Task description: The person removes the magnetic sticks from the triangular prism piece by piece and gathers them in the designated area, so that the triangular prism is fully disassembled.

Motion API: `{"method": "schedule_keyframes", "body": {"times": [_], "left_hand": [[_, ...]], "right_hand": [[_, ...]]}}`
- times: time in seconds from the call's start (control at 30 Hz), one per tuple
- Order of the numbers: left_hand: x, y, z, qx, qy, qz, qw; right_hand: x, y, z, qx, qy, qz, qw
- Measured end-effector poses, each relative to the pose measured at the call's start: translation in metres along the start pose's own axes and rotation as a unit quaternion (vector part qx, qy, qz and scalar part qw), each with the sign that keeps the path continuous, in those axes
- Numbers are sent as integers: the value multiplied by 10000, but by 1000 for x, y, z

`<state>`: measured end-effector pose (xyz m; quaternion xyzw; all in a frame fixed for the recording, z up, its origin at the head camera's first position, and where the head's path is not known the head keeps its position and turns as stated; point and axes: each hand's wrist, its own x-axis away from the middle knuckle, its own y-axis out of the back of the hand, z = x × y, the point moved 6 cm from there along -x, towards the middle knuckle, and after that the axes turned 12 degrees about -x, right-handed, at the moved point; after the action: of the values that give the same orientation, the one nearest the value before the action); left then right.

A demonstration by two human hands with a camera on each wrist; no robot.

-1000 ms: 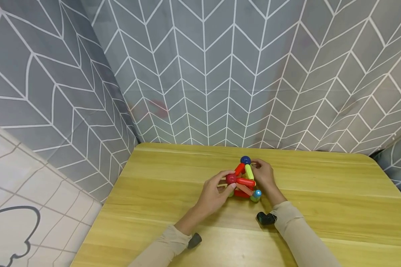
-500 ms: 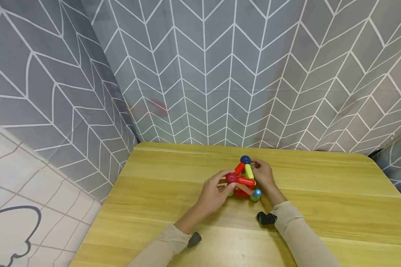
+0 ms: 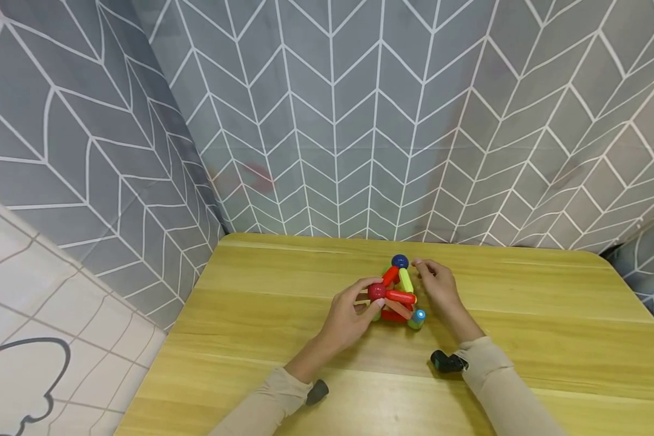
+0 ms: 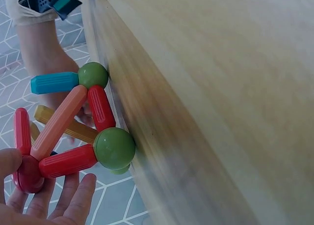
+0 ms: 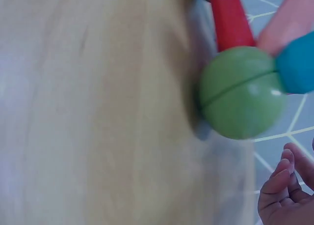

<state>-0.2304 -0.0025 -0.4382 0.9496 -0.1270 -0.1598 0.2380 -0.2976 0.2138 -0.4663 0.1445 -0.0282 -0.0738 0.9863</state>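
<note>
Head view: magnetic rod-and-ball toy (image 3: 396,293), red, yellow-green and blue pieces, stands on the wooden table (image 3: 283,315) between both hands. Left hand (image 3: 351,312) pinches its dark red ball (image 3: 376,291); right hand (image 3: 438,289) just beside it, fingers relaxed, holding nothing.

Left wrist: green balls (image 4: 114,147) rest on the table, red rods, blue rod (image 4: 54,82); fingers loosely spread below.

Right wrist: blurred, toy cut off; one green ball (image 5: 240,93), curled fingertips (image 5: 282,183) apart from it.

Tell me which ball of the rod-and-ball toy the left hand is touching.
The dark red ball, at the structure's left corner. The left hand pinches it; the blue ball on top sits untouched.
</note>
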Motion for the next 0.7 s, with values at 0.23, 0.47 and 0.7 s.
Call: {"method": "schedule_keyframes", "body": {"times": [0.23,0.47,0.7], "left_hand": [[0,0,0,13,13,-22,10000],[-1,-1,-3,-79,123,-11,9999],[-1,-1,-4,-53,110,-13,9999]], "right_hand": [[14,11,21,82,407,89,9991],[32,10,40,-199,548,161,9982],[47,5,56,-198,669,164,9974]]}}
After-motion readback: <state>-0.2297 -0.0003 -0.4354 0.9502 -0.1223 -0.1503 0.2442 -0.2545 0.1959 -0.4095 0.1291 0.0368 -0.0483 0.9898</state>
